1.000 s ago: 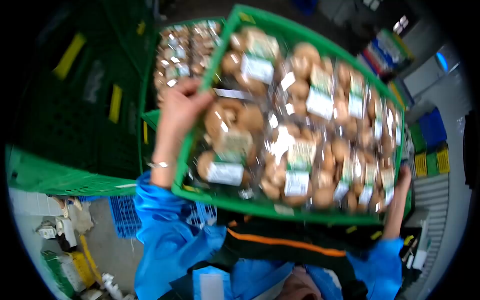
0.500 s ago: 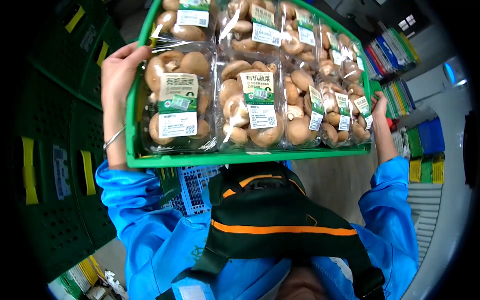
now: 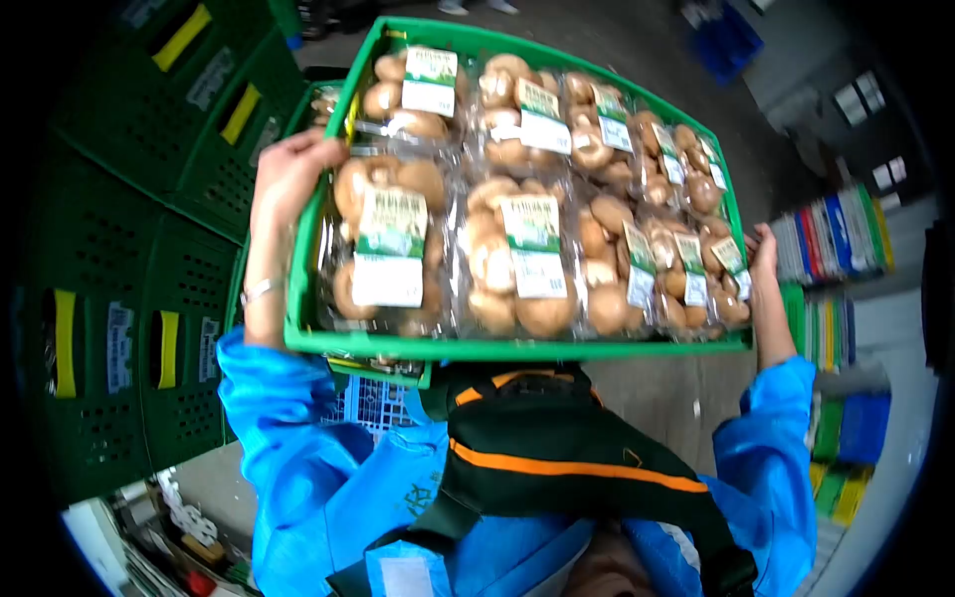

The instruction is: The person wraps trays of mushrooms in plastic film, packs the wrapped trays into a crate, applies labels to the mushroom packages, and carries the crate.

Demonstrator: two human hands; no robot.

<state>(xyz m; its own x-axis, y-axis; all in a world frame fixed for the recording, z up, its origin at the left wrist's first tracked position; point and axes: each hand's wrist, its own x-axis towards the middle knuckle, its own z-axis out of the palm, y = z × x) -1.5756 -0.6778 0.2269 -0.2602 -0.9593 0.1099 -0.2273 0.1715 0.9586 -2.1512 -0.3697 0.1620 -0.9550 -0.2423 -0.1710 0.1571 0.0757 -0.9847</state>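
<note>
A green crate is held up in front of my chest, tilted a little. Inside lie several clear packs of brown mushrooms with white and green labels, set in two rows. My left hand grips the crate's left edge, thumb over the rim. At the right end, my right hand holds the crate's side, its fingers partly hidden. Behind and below the crate, parts of another green crate with packs show.
Stacked dark green crates with yellow handles stand on the left. Blue plastic grating shows below the held crate. Colourful folded crates are stacked on the right. A person's feet are at the top edge.
Since a second ago, the held crate has swung clear of the other packed crate and levelled somewhat. Over the last half second it has shifted slightly right and down in view. Both hands keep their hold.
</note>
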